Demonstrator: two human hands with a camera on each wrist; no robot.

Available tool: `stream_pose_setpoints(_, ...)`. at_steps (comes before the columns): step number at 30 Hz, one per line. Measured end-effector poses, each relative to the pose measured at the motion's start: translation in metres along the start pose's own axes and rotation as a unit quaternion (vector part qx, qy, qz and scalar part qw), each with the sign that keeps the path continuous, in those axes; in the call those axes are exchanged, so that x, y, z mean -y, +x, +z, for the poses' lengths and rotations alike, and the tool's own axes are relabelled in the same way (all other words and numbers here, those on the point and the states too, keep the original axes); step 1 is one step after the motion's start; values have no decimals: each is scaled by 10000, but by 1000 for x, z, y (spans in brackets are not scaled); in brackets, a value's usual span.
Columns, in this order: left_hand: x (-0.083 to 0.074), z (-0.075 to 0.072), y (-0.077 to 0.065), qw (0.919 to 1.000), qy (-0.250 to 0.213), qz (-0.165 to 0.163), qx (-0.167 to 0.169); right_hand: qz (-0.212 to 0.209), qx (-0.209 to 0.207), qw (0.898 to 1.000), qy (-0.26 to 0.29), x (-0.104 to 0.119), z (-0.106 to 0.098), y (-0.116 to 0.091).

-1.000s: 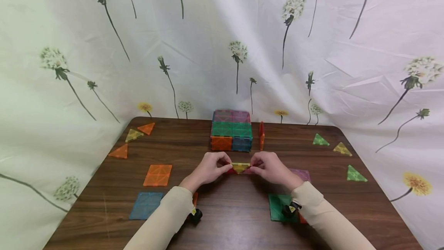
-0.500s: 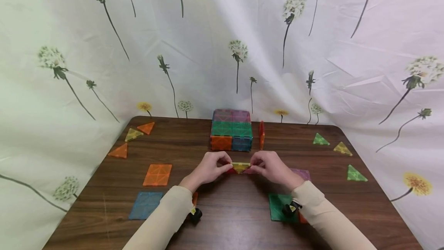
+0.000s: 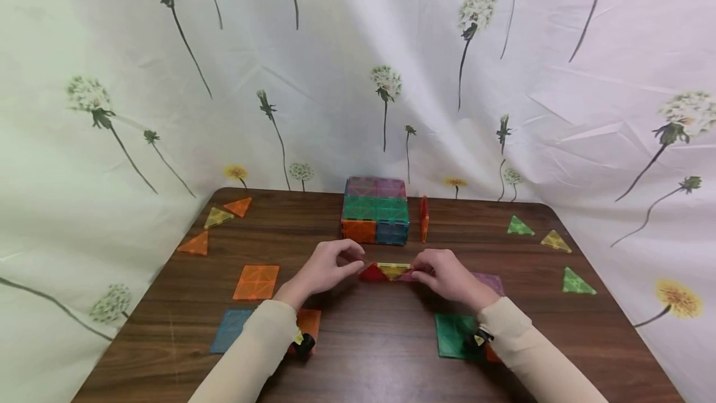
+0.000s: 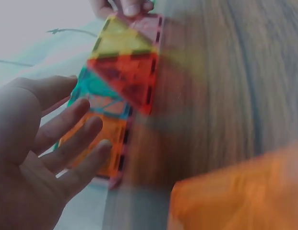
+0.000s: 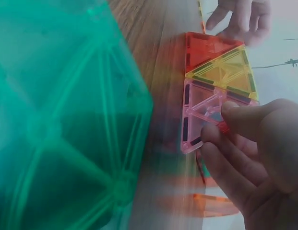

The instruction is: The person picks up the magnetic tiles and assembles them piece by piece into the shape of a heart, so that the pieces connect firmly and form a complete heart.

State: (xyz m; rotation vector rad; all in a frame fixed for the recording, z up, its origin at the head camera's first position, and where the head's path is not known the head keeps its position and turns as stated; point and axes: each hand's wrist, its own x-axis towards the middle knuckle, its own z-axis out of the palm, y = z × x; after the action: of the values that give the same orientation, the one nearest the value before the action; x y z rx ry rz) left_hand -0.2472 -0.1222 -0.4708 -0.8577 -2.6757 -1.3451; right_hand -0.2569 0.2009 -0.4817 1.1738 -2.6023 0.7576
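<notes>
In the middle of the table a red triangular magnetic tile (image 3: 371, 273), a yellow one (image 3: 393, 271) and a pink one (image 5: 196, 122) stand on edge, joined in a row. My left hand (image 3: 322, 266) is just left of the red tile, fingers spread and apart from it in the left wrist view. At the pink tile's outer slanted edge, my right hand (image 3: 447, 275) pinches it between thumb and fingertips. In the head view that hand covers most of the pink tile.
Behind the row stands a box of tiles (image 3: 375, 209), with upright red tiles (image 3: 424, 219) beside it. Flat square tiles, orange (image 3: 256, 282), blue (image 3: 228, 331) and green (image 3: 452, 334), lie nearer. Loose triangles such as a green one (image 3: 520, 226) lie along both sides.
My left hand has let go of the row and drawn left, uncovering the red tile. The right hand and the row have shifted slightly right in the head view.
</notes>
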Motion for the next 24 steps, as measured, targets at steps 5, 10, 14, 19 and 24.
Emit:
stream_pose_setpoints(5, 9, -20, -10, 9992, 71, -36, -385, 215, -244, 9993, 200, -1, -11, -9)
stream_pose_setpoints(10, 22, -48, -24, 9963, 369, -164, -759, 314, -675, 9968, 301, -3, -28, -16)
stream_pose_setpoints(14, 40, -76, -37, 9895, 896, -492, -1020, 407, -1073, 9931, 239, -5, -47, -20)
stream_pose_setpoints(19, 70, -116, -58, 9722, 1603, -1133, -1275, 582, -1669, 9843, 42, -11, -67, -25)
stream_pose_setpoints(24, 98, -147, -80, 9456, 2282, -1826, -1429, 977, -2138, 9720, -57, -15, -82, -27)
